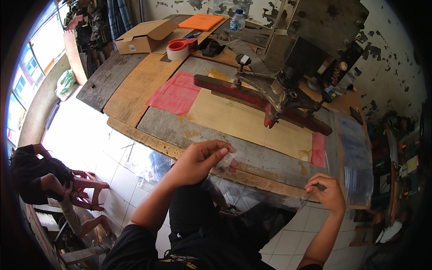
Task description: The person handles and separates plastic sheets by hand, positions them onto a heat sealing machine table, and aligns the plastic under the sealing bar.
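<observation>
Your left hand pinches one end of a clear plastic sheet between thumb and fingers; your right hand pinches the other. Thin, see-through and creased, with glossy streaks, the sheet spans the space above your lap, beside the workbench's wooden edge. Beyond lies a yellowish panel between red patches.

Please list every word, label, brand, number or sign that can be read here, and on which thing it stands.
No text is clear enough to quote.
White label on the brown cardboard box: too small to read.
Label on the clear plastic bottle with blue cap: too small.
Yellow-and-white print on the person's black shirt: too blurred.
</observation>
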`<state>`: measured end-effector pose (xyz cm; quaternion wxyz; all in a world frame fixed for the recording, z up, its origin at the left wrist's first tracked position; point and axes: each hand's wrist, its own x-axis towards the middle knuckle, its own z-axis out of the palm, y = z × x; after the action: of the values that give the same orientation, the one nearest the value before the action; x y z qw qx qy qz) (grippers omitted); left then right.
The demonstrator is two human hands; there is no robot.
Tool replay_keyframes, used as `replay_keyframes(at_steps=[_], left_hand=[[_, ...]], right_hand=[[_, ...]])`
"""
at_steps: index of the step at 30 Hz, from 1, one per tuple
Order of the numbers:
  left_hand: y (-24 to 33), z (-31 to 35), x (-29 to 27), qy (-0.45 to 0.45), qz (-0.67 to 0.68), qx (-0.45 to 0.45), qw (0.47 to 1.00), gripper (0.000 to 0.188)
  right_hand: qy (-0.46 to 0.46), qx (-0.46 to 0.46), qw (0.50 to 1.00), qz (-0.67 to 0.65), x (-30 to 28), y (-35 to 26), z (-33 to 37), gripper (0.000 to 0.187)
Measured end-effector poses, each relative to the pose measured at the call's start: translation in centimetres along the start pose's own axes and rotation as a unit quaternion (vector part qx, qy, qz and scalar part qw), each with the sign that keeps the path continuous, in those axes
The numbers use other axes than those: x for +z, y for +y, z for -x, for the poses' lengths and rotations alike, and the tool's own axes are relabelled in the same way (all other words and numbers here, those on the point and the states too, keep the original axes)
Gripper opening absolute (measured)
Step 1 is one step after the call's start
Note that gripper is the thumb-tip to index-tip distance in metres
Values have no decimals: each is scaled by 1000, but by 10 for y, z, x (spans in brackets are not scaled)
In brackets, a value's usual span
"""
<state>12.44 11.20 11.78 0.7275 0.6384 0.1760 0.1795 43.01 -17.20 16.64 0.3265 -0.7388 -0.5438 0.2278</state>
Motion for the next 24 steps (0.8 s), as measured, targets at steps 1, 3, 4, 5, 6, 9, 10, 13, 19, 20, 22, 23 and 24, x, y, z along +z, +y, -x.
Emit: replay_keyframes(at_steps=[1, 3, 4, 5, 6, 9, 10, 13, 19, 20, 22, 23, 24], left_hand=[[-1, -1, 0, -1, 1, 0, 1000, 30], [-2, -1, 0, -5, -9, -2, 1000, 30], [-1, -1, 1, -4, -9, -2, 1000, 30], [1, 0, 1, 0, -21, 3, 1000, 30], [2, 0, 2, 3, -34, 9, 999, 30], [0, 1, 2, -3, -25, 13, 1000, 30], [1, 0, 2, -3, -25, 13, 1000, 30], [2, 0, 4, -1, -29, 8, 1000, 29], [7, 0, 7, 5, -35, 5, 999, 30], [10, 0, 7, 9, -57, 1, 998, 30], [11, 1, 8, 13, -79, -2, 997, 30], [11, 1, 8, 12, -79, 3, 997, 30], [10, 2, 7, 11, -78, 9, 997, 29]], right_hand=[[0, -16, 1000, 11, -1, 1, 0, 12], [3, -8, 1000, 0, -2, 4, 2, 15], [5, -1, 1000, -13, -2, 5, 2, 19], [4, -2, 1000, -14, -2, 5, 2, 19], [8, 1, 1000, -22, -3, 5, 2, 20], [12, -1, 1000, -25, -4, 6, 2, 19], [12, -5, 1000, -19, -4, 7, 3, 17], [16, 2, 1000, -22, -4, 7, 4, 14], [14, -7, 1000, -26, -7, 9, 5, 8], [14, -6, 1000, -26, -8, 10, 5, 8], [13, -14, 1000, -21, -9, 12, 6, 5], [13, -14, 1000, -22, -10, 13, 6, 5], [14, -18, 1000, -21, -10, 14, 6, 4]])
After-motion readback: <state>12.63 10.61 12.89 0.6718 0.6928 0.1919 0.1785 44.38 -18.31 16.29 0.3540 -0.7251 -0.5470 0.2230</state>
